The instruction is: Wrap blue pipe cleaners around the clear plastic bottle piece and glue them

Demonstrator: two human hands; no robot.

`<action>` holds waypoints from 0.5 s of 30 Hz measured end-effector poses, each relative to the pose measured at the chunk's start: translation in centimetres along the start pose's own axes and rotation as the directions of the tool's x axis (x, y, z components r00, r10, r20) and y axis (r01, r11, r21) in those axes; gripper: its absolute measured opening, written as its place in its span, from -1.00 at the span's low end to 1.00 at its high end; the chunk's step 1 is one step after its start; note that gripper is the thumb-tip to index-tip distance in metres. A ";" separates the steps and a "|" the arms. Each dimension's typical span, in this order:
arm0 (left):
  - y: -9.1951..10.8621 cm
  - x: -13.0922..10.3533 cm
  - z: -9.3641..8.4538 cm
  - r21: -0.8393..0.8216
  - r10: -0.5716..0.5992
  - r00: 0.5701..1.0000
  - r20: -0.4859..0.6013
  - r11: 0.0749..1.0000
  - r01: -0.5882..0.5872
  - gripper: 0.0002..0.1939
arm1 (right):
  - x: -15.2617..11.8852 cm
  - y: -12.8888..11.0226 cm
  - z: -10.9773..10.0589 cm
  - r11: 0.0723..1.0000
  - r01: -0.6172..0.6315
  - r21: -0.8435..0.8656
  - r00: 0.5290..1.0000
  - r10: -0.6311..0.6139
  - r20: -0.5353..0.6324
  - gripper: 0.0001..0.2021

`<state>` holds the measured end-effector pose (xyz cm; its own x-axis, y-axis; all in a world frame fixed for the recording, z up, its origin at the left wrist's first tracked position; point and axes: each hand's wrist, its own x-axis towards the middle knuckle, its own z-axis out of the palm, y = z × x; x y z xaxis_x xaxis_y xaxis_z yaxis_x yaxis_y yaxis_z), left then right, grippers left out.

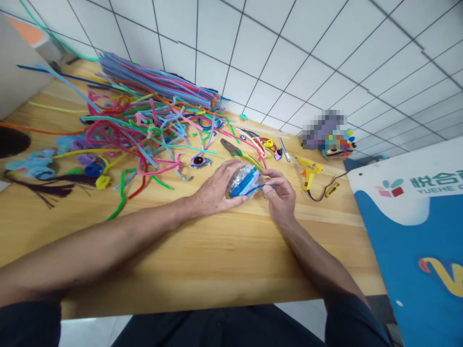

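Observation:
My left hand [217, 190] wraps round a clear, shiny rounded piece [239, 177] with blue and lilac pipe cleaners across it; its exact kind I cannot make out. At its right side, my right hand [280, 195] pinches a blue pipe cleaner [265, 186] between thumb and fingers. Both hands are just above the wooden table [217, 260]. Just beyond them lie pliers [240, 154] with yellow-green handles. To the left of my left hand is a small pipe-cleaner piece with a black eye [198, 161].
A thick bundle of pipe cleaners [159, 84] lies along the tiled wall, with many loose, tangled ones [144, 130] before it. A yellow glue gun [310, 171] with a cord stands at the right, near a pen-like tool [284, 150]. A blue-and-white board [415, 217] borders the table's right side.

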<state>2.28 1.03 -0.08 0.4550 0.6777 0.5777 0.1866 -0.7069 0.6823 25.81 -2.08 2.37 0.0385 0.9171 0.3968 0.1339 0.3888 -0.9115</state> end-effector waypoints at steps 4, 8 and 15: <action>0.3 0.1 -0.1 -0.006 -0.002 1.000 0.023 1.000 0.002 -0.08 | -0.2 0.2 0.3 1.000 -0.010 0.012 1.000 0.010 -0.016 -0.85; 0.3 0.3 -0.1 -0.035 0.008 1.000 0.016 0.999 -0.007 -0.09 | -0.3 0.6 0.4 0.999 -0.048 -0.017 0.998 0.048 -0.041 -0.80; 0.1 0.5 0.0 -0.027 0.002 1.000 0.006 1.000 -0.002 -0.12 | -0.1 0.8 0.2 0.995 -0.085 0.057 0.995 0.088 -0.040 -0.83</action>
<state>2.51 1.29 0.29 0.4602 0.6748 0.5769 0.1616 -0.7026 0.6930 25.76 -1.83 1.60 0.0897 0.9434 0.3194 0.0739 0.3135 -0.9467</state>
